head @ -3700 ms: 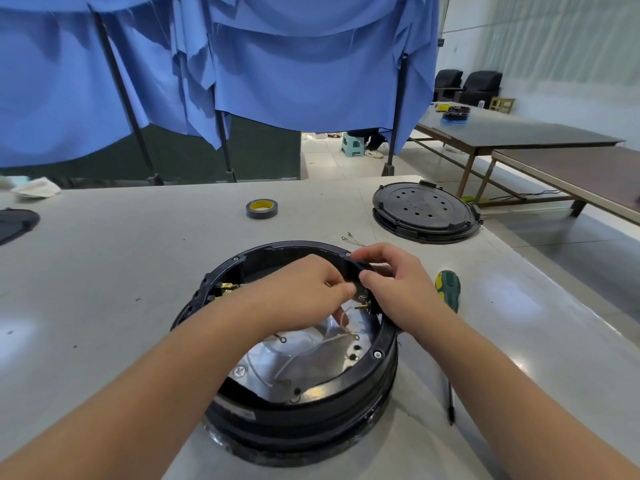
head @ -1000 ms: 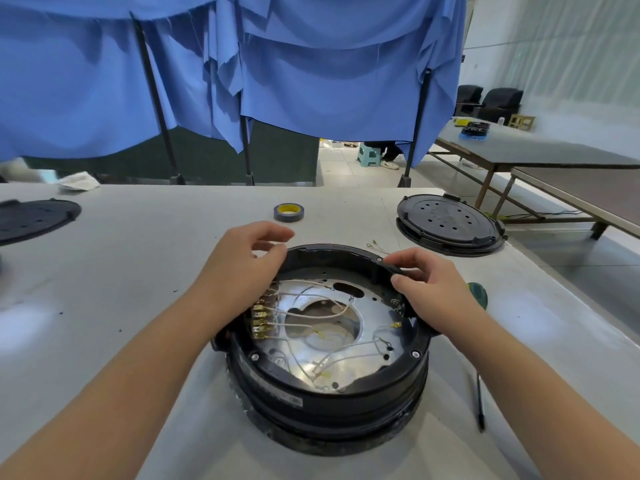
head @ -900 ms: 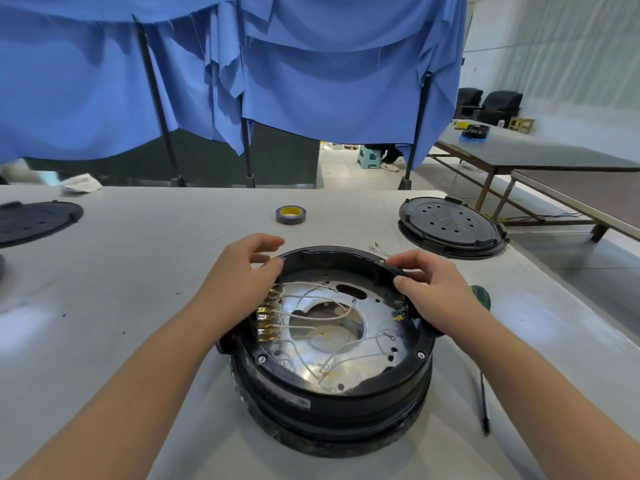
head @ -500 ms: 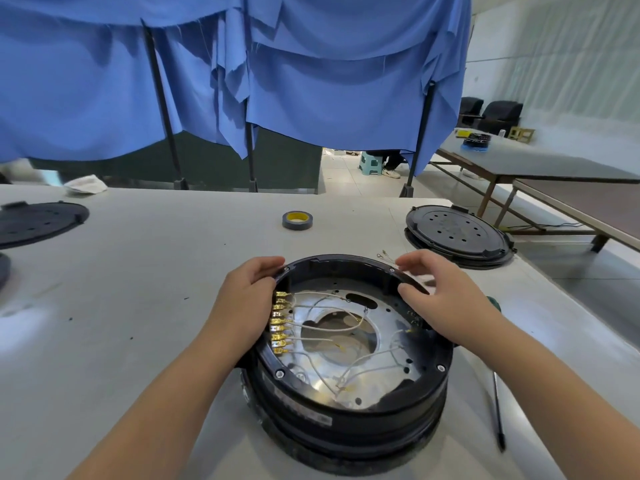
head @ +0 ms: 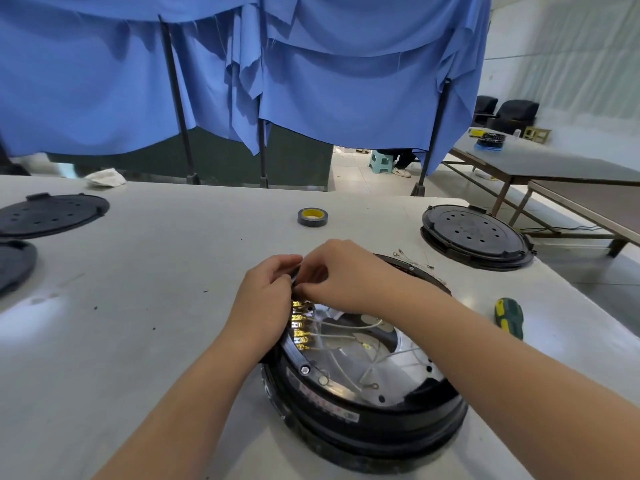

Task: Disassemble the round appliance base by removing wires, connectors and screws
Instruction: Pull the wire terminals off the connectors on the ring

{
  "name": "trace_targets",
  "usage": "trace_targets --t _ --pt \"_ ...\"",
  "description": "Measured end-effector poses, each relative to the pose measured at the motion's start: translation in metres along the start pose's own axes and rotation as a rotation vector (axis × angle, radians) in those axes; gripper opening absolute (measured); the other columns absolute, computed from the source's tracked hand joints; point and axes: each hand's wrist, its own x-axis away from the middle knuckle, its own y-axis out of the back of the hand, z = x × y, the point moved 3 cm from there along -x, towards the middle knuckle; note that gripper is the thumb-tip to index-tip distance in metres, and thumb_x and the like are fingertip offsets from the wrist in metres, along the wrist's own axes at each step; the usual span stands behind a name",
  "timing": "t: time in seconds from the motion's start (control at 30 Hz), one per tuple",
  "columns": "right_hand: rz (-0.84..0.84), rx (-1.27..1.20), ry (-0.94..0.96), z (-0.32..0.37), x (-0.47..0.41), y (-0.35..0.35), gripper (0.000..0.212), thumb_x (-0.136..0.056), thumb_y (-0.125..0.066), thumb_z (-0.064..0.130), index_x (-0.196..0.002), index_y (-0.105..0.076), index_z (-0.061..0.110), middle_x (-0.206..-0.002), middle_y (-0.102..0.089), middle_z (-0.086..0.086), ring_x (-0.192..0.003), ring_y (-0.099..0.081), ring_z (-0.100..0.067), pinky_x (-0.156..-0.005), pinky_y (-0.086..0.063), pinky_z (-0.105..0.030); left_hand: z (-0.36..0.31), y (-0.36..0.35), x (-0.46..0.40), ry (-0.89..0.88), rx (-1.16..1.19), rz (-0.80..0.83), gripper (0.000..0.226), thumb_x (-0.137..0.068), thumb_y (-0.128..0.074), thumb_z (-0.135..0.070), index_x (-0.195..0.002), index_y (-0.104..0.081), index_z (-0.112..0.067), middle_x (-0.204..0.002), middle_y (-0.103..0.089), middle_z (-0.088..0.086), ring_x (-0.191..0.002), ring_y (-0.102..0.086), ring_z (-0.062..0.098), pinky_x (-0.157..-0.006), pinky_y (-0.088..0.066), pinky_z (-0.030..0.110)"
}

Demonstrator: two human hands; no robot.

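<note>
At lower centre of the frame, on the grey table (head: pixel 145 306), sits the round black appliance base (head: pixel 367 403), open side up, white wires (head: pixel 346 336) looping over its metal plate. Both hands meet at its upper-left rim above a row of brass connectors (head: pixel 300 323): the left hand (head: pixel 266 299) curls over the rim, the right hand (head: pixel 341 275) has fingertips pinched together there, though what they grasp is hidden. A green-yellow screwdriver (head: pixel 508 317) lies at right
</note>
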Motion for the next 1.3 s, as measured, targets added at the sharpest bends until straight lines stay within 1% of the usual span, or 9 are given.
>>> trace_targets --t 0.17,0.27,0.37,0.5,0.57,0.67,0.93,1.2,1.3 --pt "0.008 -0.185 -0.048 -0.016 -0.001 -0.007 0.009 -0.082 -0.071 0.028 -0.087 -0.077 0.023 -0.082 -0.074 0.005 -0.078 -0.07 -0.011 -0.08 -0.058 -0.035 0.001 -0.002 0.0 0.0 -0.012 -0.01 0.038 -0.095 -0.04 -0.001 -0.121 -0.064 -0.015 -0.112 -0.067 -0.004 -0.104 -0.062 0.007 -0.076 -0.045 0.012" --pt "0.008 -0.209 -0.05 -0.02 0.001 -0.009 0.009 -0.082 -0.073 0.031 -0.088 -0.077 0.025 -0.08 -0.074 0.006 -0.077 -0.069 -0.007 -0.08 -0.058 -0.035 0.001 -0.002 0.0 0.001 -0.016 -0.016 0.038 -0.095 -0.04 -0.001 -0.12 -0.064 -0.015 -0.113 -0.067 -0.002 -0.106 -0.061 0.01 -0.079 -0.045 0.015" --pt "-0.015 -0.228 -0.048 -0.021 0.001 -0.01 0.009 -0.082 -0.073 0.031 -0.088 -0.077 0.026 -0.078 -0.074 0.005 -0.076 -0.07 -0.011 -0.078 -0.059 -0.035 0.001 -0.002 -0.001 -0.002 -0.026 -0.013 0.039 -0.094 -0.04 -0.001 -0.12 -0.064 -0.015 -0.111 -0.067 -0.002 -0.103 -0.061 0.008 -0.077 -0.044 0.014" --pt "-0.026 -0.181 -0.027 -0.019 0.002 -0.01 0.01 -0.083 -0.072 0.031 -0.091 -0.077 0.027 -0.077 -0.073 0.008 -0.072 -0.067 -0.006 -0.072 -0.057 -0.028 0.001 -0.002 -0.001 -0.001 -0.023 -0.016 0.038 -0.094 -0.04 0.001 -0.118 -0.064 -0.015 -0.108 -0.067 -0.004 -0.099 -0.061 0.004 -0.072 -0.043 0.01" --pt "-0.027 -0.155 -0.022 -0.019 0.002 -0.009 0.01 -0.084 -0.071 0.03 -0.091 -0.078 0.026 -0.077 -0.073 0.007 -0.071 -0.066 -0.008 -0.07 -0.056 -0.027 0.001 -0.002 -0.002 -0.006 -0.03 -0.016 0.038 -0.094 -0.04 0.001 -0.118 -0.064 -0.015 -0.109 -0.067 -0.003 -0.099 -0.061 0.003 -0.072 -0.043 0.009" --pt "-0.035 -0.113 -0.003 -0.017 0.002 -0.008 0.012 -0.085 -0.07 0.028 -0.093 -0.078 0.024 -0.079 -0.074 0.008 -0.071 -0.065 -0.004 -0.071 -0.055 -0.024 0.001 -0.003 -0.002 -0.01 -0.032 -0.014 0.038 -0.094 -0.04 0.001 -0.12 -0.064 -0.013 -0.112 -0.066 -0.001 -0.104 -0.061 0.011 -0.077 -0.044 0.013" --pt "-0.049 -0.078 0.013 -0.015 0.004 -0.009 0.014 -0.085 -0.068 0.026 -0.094 -0.078 0.023 -0.082 -0.074 0.005 -0.074 -0.066 -0.007 -0.076 -0.057 -0.033 0.002 -0.002 -0.003 -0.019 -0.032 -0.01 0.039 -0.094 -0.039 0.002 -0.12 -0.063 -0.014 -0.113 -0.066 -0.001 -0.107 -0.06 0.011 -0.079 -0.044 0.013" --pt "-0.044 -0.072 0.014 -0.016 0.001 -0.009 0.011 -0.085 -0.07 0.021 -0.092 -0.078 0.022 -0.082 -0.071 0.008 -0.077 -0.063 -0.007 -0.075 -0.053 -0.028 0.001 -0.002 -0.001 -0.014 -0.034 -0.009 0.039 -0.094 -0.039 0.001 -0.12 -0.063 -0.014 -0.114 -0.066 0.0 -0.106 -0.061 0.011 -0.083 -0.045 0.017" --pt "-0.049 -0.065 0.016 -0.015 0.002 -0.009 0.011 -0.085 -0.07 0.023 -0.092 -0.078 0.024 -0.078 -0.07 0.011 -0.074 -0.063 -0.004 -0.073 -0.053 -0.026 0.0 -0.002 -0.001 -0.007 -0.026 -0.016 0.038 -0.094 -0.039 0.001 -0.121 -0.063 -0.012 -0.114 -0.066 0.001 -0.107 -0.061 0.014 -0.088 -0.047 0.023"
